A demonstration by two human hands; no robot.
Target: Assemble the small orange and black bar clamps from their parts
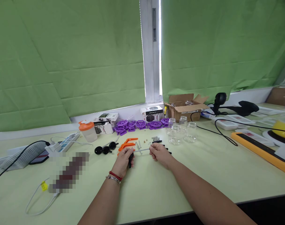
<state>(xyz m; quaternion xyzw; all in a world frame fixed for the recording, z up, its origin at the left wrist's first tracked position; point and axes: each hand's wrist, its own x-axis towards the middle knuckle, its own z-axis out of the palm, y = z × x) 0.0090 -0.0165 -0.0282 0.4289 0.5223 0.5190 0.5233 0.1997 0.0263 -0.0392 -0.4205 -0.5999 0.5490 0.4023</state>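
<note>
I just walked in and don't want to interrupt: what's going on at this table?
A person's right hand pinches a thin metal rod whose other end reaches the left hand, which grips a black part. Fingers hide whether the two are joined. Orange parts and coil springs lie just beyond the hands; purple plastic parts sit farther back, with clear jars off to the right.

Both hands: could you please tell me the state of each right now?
Left hand: closed, holding a black part.
Right hand: closed, pinching one end of a thin metal rod.
</note>
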